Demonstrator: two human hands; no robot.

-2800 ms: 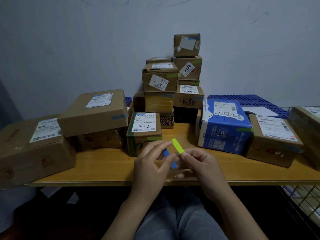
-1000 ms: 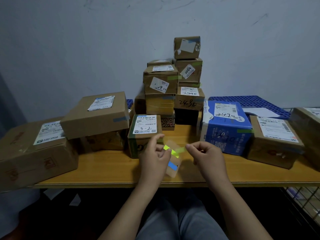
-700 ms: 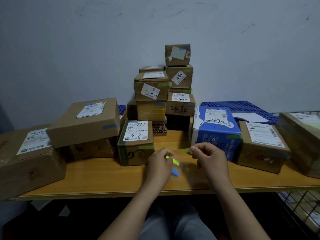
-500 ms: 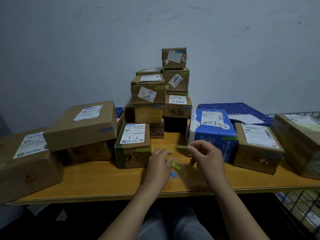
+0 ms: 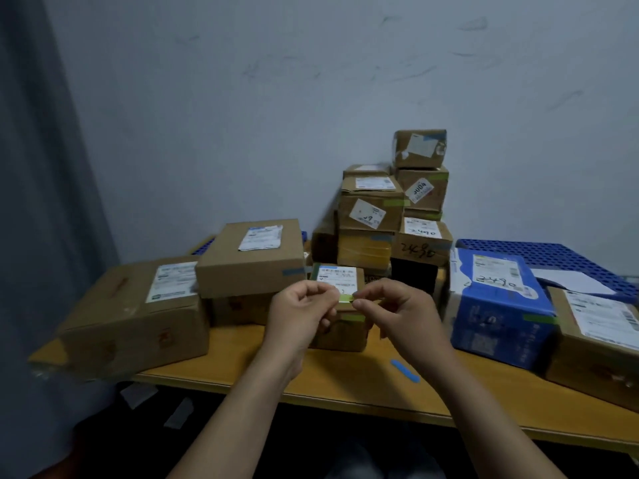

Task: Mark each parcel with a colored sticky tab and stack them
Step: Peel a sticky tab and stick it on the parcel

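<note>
- While the left hand [image 5: 304,314] pinches the left end of a green sticky tab [image 5: 345,298] between thumb and curled fingers, the right hand [image 5: 397,312] pinches the right end in the same way.
- The tab is held level between the two hands, just in front of the top near edge of a small brown parcel [image 5: 342,337] with a white label. Whether the tab touches the parcel cannot be told.
- That parcel stands in the middle of the wooden table [image 5: 345,385], and a green strip shows on its near face.
- A blue sticky tab [image 5: 405,370] lies loose on the table, near and to the right of the parcel.
- A large brown box [image 5: 138,312] lies at the left, and a blue box [image 5: 498,312] stands at the right.
- A stack of small parcels [image 5: 370,216] rises at the far side against the wall.
</note>
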